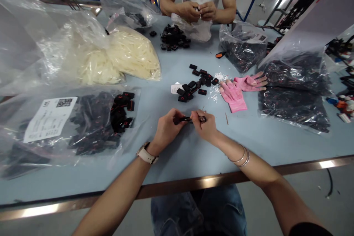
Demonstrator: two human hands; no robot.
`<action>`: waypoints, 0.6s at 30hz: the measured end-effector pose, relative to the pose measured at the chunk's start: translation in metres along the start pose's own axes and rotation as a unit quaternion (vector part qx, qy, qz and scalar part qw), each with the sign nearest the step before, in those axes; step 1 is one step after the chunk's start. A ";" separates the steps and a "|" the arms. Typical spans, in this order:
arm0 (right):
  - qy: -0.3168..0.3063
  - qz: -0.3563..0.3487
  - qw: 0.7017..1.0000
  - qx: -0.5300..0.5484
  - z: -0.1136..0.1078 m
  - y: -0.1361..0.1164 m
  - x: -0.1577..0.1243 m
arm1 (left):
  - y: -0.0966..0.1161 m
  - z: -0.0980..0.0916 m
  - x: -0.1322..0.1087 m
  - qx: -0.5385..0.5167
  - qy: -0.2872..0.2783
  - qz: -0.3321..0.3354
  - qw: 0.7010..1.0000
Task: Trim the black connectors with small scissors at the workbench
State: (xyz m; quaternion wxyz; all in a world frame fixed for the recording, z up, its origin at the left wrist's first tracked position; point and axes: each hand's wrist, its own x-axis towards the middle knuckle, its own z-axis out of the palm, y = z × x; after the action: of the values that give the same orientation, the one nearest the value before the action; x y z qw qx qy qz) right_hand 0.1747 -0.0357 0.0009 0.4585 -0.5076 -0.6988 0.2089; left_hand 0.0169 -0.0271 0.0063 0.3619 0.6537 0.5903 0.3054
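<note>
Landmark = the loose black pile (191, 84) mid-table. Your small black part (187, 119) is on the near side of that pile, straight toward you, apart from it, and sits between your two hands. Its long axis looks roughly crosswise, left to right; exact tilt can't be told, fingers cover most of it. Your left hand (168, 128) pinches it from the left between thumb and fingers. Your right hand (207, 128) is curled, gripping a dark shiny item (203, 118) right at the part's other end; can't tell what that is. Neither hand is clearly nearer the pile. White bits (214, 94) are scattered just right of the pile, pink gloves (234, 96) lie beyond them on the same side. Containers: left of the pile, a labelled clear bag (85, 118) of black parts, with some showing at its pile-facing end; farther back on that side, a clear bag (135, 53) of cream-coloured pieces. Well right of the pile, past the gloves, a bag (295, 107) packed with dark pieces; behind-right of the pile, another dark-filled bag (242, 51). Directly behind the pile, a co-worker's hands (199, 11) meet around something small.
</note>
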 end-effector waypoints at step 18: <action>0.078 0.125 0.971 0.188 0.001 0.009 0.003 | -0.008 0.001 0.002 0.020 -0.022 0.036 0.999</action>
State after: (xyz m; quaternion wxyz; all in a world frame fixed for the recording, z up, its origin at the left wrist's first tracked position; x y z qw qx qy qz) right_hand 0.1782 -0.0296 -0.0049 0.5694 -0.5103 -0.5400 0.3519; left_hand 0.0134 -0.0250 -0.0009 0.3502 0.6887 0.5640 0.2916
